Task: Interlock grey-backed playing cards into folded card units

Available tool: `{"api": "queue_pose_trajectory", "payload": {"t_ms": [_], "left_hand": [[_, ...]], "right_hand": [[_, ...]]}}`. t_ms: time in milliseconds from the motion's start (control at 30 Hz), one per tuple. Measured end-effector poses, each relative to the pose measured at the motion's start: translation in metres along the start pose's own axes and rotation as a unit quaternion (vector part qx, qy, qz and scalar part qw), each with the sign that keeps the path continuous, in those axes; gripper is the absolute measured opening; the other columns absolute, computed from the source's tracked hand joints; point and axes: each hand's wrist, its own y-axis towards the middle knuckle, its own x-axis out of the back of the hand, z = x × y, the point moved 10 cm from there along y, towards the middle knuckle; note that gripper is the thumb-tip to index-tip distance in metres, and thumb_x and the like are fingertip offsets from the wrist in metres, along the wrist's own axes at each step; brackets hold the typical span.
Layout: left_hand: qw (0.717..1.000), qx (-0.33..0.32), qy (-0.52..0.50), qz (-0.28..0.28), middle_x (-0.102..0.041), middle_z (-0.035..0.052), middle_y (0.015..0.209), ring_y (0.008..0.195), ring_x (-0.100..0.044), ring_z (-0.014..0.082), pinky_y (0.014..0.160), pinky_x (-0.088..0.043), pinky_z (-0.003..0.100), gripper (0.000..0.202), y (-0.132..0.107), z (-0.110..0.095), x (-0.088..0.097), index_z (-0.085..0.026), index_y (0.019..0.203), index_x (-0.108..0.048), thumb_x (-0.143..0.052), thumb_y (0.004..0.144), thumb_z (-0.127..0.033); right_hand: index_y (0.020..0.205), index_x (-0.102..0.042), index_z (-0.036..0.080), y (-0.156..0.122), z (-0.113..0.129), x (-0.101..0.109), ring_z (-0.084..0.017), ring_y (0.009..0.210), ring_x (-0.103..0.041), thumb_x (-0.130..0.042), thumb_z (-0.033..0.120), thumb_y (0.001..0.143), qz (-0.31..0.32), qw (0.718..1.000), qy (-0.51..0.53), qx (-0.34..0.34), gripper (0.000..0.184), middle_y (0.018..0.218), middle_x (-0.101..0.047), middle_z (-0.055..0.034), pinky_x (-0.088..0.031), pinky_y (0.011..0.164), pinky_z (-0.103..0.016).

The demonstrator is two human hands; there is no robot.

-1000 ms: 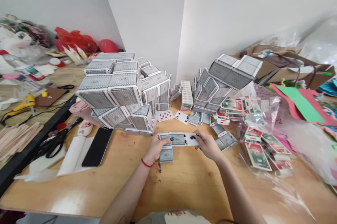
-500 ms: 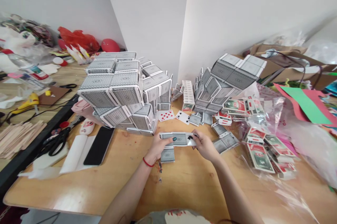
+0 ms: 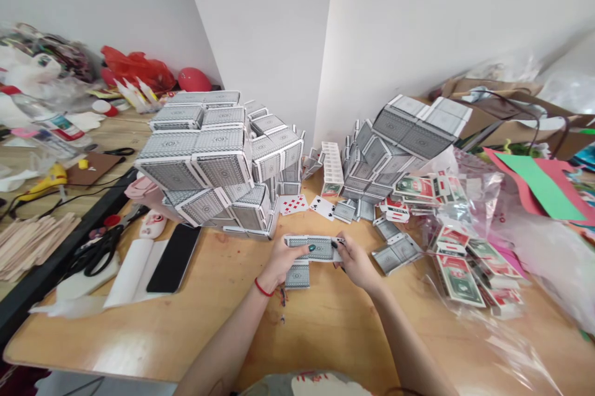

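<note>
Over the near middle of the table, my left hand point(image 3: 281, 261) grips the left end of a piece made of grey-backed playing cards point(image 3: 321, 249), thumb on top. My right hand point(image 3: 356, 264) pinches a playing card point(image 3: 335, 253) at the piece's right end; its face is mostly covered by the fingers. Another grey-backed card section point(image 3: 297, 276) shows just below the piece by my left hand; whether it is joined on, I cannot tell. Beyond my hands lie a face-up red diamond card point(image 3: 294, 204) and a spade card point(image 3: 322, 206).
Stacked card-built blocks point(image 3: 223, 157) rise at left, with another stack point(image 3: 413, 126) at right. Card boxes point(image 3: 460, 278) and plastic wrap lie on the right. A phone point(image 3: 174, 258), black scissors point(image 3: 100, 253) and a yellow glue gun point(image 3: 51, 180) are on the left.
My right hand has shifted slightly left with its fingers curled further over the card's end, so less of the spade face shows. My left hand has moved slightly right.
</note>
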Motion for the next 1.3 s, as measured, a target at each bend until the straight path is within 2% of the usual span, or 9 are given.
{"api": "queue_pose_trajectory", "payload": {"t_ms": [167,367,633,867,967,1033,1100,1200,1300], "left_hand": [[1.000,-0.003,0.001,0.019,-0.067,0.0033,0.070,0.060,-0.060,0.0144,0.056,-0.049,0.025,0.031,-0.002,0.002,-0.005,-0.010,0.073,-0.063,-0.077,0.047,-0.021],[1.000,-0.003,-0.001,0.015,-0.066,0.0033,0.069,0.059,-0.060,0.0143,0.054,-0.049,0.024,0.030,-0.003,0.003,-0.005,-0.010,0.072,-0.063,-0.077,0.048,-0.020],[1.000,0.001,-0.003,0.005,-0.067,0.0046,0.069,0.060,-0.060,0.0153,0.055,-0.049,0.026,0.032,-0.001,0.007,-0.001,-0.010,0.073,-0.063,-0.077,0.047,-0.021],[0.992,-0.082,0.086,-0.034,-0.066,0.0029,0.068,0.062,-0.059,0.0151,0.059,-0.046,0.024,0.026,-0.003,-0.022,0.008,-0.013,0.071,-0.064,-0.076,0.050,-0.022],[0.966,-0.193,0.170,0.004,-0.067,0.0061,0.079,0.075,-0.060,0.0188,0.071,-0.047,0.031,0.014,-0.015,-0.057,-0.006,-0.017,0.074,-0.068,-0.068,0.062,-0.025],[0.919,-0.308,0.242,0.043,-0.065,0.0069,0.096,0.099,-0.053,0.0220,0.091,-0.037,0.039,0.011,-0.031,-0.083,-0.022,-0.023,0.077,-0.069,-0.061,0.071,-0.023],[0.873,-0.375,0.308,0.050,-0.061,0.0039,0.105,0.113,-0.042,0.0229,0.099,-0.028,0.044,0.016,-0.044,-0.098,-0.032,-0.028,0.079,-0.069,-0.057,0.073,-0.019],[0.820,-0.411,0.394,0.053,-0.052,-0.0016,0.120,0.124,-0.028,0.0233,0.103,-0.017,0.048,0.024,-0.053,-0.100,-0.042,-0.034,0.078,-0.068,-0.055,0.074,-0.014],[0.822,-0.388,0.412,0.060,-0.032,-0.0015,0.136,0.129,-0.015,0.0274,0.104,-0.009,0.049,0.032,-0.054,-0.089,-0.041,-0.035,0.095,-0.064,-0.064,0.067,-0.018]], "right_hand": [[0.073,-0.036,0.022,-0.001,-0.004,-0.003,-0.012,0.049,-0.047,-0.025,0.043,0.088,-0.008,0.999,0.031,0.000,0.028,0.053,-0.046,0.0041,-0.037,0.049,-0.023],[0.078,-0.034,0.021,-0.001,0.000,-0.003,-0.012,0.049,-0.049,-0.041,0.040,0.083,-0.017,1.000,-0.007,0.000,0.020,0.054,-0.049,0.0047,-0.039,0.048,-0.023],[0.080,-0.028,0.024,0.000,-0.012,-0.017,-0.011,0.034,-0.046,-0.039,0.039,0.083,0.013,0.997,0.071,-0.041,0.020,0.049,-0.048,0.0085,-0.033,0.032,-0.019],[0.081,-0.033,0.023,0.002,-0.012,-0.016,-0.011,0.038,-0.049,-0.041,0.047,0.081,-0.010,0.986,0.160,-0.035,0.025,0.053,-0.051,0.0056,-0.040,0.037,-0.022],[0.091,-0.039,0.023,0.003,-0.009,-0.005,-0.013,0.051,-0.056,-0.037,0.052,0.081,-0.037,0.962,0.269,-0.035,0.031,0.075,-0.058,-0.0021,-0.047,0.044,-0.027],[0.096,-0.042,0.022,0.004,-0.010,-0.002,-0.015,0.057,-0.057,-0.033,0.054,0.081,-0.037,0.939,0.337,-0.057,0.037,0.088,-0.058,-0.0068,-0.049,0.046,-0.030],[0.094,-0.047,0.020,0.004,-0.013,-0.003,-0.016,0.058,-0.057,-0.031,0.054,0.080,-0.016,0.923,0.376,-0.086,0.039,0.088,-0.058,-0.0087,-0.049,0.045,-0.030],[0.094,-0.050,0.019,0.002,-0.018,-0.004,-0.015,0.053,-0.055,-0.044,0.046,0.076,0.000,0.909,0.401,-0.112,0.033,0.074,-0.057,-0.0047,-0.046,0.039,-0.025],[0.097,-0.048,0.021,0.000,-0.025,-0.001,-0.011,0.048,-0.054,-0.061,0.036,0.068,-0.020,0.903,0.413,-0.113,0.036,0.069,-0.056,0.0010,-0.045,0.039,-0.022]]}}
